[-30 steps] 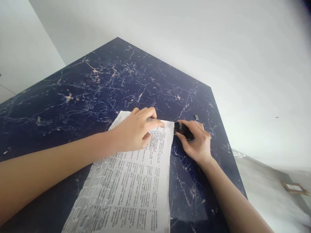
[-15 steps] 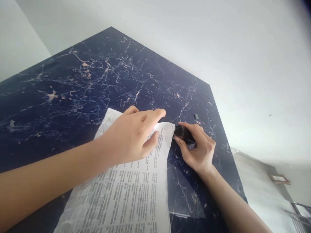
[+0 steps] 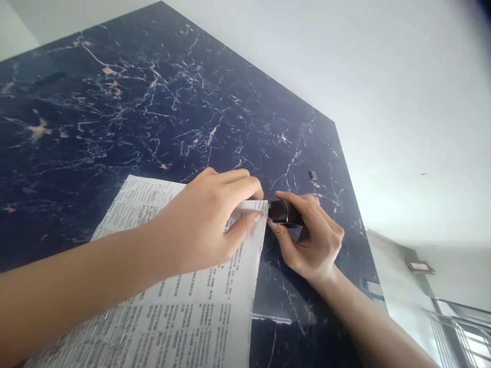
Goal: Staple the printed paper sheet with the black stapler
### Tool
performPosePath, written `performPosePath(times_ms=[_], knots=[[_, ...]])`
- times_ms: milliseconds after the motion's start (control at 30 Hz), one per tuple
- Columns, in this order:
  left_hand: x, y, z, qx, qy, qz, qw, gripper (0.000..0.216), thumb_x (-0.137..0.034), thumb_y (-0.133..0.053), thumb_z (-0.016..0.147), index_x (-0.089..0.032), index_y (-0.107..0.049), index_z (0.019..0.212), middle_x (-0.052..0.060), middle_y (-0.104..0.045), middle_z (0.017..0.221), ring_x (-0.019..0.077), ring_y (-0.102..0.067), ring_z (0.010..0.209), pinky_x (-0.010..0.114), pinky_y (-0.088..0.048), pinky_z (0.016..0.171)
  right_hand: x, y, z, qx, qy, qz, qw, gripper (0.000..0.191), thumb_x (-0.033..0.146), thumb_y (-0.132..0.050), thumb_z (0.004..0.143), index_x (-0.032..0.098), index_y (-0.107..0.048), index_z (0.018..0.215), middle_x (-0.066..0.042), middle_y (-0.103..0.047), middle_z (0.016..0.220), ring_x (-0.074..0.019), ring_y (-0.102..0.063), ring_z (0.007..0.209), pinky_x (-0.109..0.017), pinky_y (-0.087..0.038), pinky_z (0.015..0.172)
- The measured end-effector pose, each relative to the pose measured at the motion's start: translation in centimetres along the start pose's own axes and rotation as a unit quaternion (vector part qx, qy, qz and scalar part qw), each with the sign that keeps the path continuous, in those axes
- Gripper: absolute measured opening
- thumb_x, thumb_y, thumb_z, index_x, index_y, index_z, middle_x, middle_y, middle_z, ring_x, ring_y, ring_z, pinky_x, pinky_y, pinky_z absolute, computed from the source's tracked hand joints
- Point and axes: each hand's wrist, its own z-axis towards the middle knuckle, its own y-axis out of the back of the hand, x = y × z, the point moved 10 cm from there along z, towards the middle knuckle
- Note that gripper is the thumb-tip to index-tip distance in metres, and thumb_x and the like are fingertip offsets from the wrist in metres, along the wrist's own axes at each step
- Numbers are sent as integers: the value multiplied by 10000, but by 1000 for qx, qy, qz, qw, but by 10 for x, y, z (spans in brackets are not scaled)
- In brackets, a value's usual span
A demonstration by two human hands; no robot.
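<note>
Printed paper (image 3: 192, 317) pinched at corner by left hand (image 3: 210, 225) | black tool (image 3: 280, 211) gripped by right hand (image 3: 316, 235), at paper's edge | alignment apparently in hand; steadiness between hands seems needed

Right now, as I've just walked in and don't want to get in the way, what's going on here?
Someone is handling printed paper at a dark marbled table. The left hand holds the paper near its far right-hand corner, thumb on top. The right hand grips a black tool, apparently a stapler, with its front end at that corner; whether it bites the paper, I can't tell. A small dark piece lies on the table beyond the right hand.
</note>
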Motion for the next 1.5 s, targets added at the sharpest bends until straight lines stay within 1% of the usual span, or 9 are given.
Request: performPosePath(times_ms=[133, 267, 467, 733, 967, 1200, 1367, 1500], knots=[[1, -4, 0, 10, -4, 3, 1000, 134, -192, -537, 969, -205, -670, 986, 16, -645, 858, 158, -588, 714, 326, -412, 735, 0, -2, -1, 8, -1, 11, 1000, 388, 189, -725, 887, 191, -672, 1271, -58, -695, 938, -205, -647, 771, -380, -518, 738], [0, 0, 1, -6, -4, -2, 1000, 139, -164, -548, 949, -211, -677, 969, 23, -657, 880, 163, -600, 743, 327, -417, 750, 2, -2, 0, 10, 0, 6, 1000, 359, 211, -721, 899, 196, -674, 1255, -60, -700, 943, -215, -666, 787, -380, -527, 741], [1, 0, 1, 2, -3, -9, 1000, 127, -155, -552, 938, -209, -668, 937, 9, -656, 875, 149, -593, 728, 315, -418, 731, 3, -4, 0, 21, 1, 9, 1000, 352, 210, -724, 901, 194, -674, 1249, -58, -699, 943, -211, -660, 785, -374, -515, 733], [2, -1, 0, 5, -8, -48, 999, 184, -158, -544, 938, -229, -679, 1040, 25, -702, 941, 177, -636, 808, 335, -472, 796, 0, -5, 1, 28, -5, 5, 1000, 329, 228, -724, 904, 210, -678, 1228, -54, -702, 937, -220, -671, 797, -383, -527, 740], [3, 0, 1, -8, -1, -33, 999, 115, -186, -575, 939, -233, -678, 956, 12, -687, 914, 165, -635, 782, 338, -457, 778, 0, -5, 1, 28, -1, 3, 1000, 326, 224, -725, 904, 209, -676, 1226, -55, -703, 935, -214, -664, 786, -382, -520, 743], [2, 0, 0, -15, -11, -16, 1000, 121, -173, -555, 960, -220, -665, 941, 8, -675, 911, 153, -624, 776, 328, -427, 792, 1, -6, 0, 30, 1, 2, 1000, 333, 222, -733, 898, 199, -675, 1224, -57, -698, 930, -216, -659, 785, -378, -515, 734], [1, 0, -1, -17, -14, -17, 1000, 109, -168, -562, 953, -216, -659, 947, 13, -673, 914, 159, -628, 790, 330, -441, 799, 4, -5, 0, 26, 7, -8, 1000, 334, 226, -717, 905, 206, -675, 1235, -59, -706, 933, -214, -668, 774, -379, -536, 726], [3, 2, -1, -30, -4, -37, 999, 118, -175, -561, 959, -208, -671, 933, 24, -690, 914, 165, -639, 808, 319, -468, 786, 8, -3, -1, 14, 22, -20, 999, 364, 196, -745, 883, 211, -683, 1240, -58, -724, 937, -215, -683, 775, -372, -551, 709]])
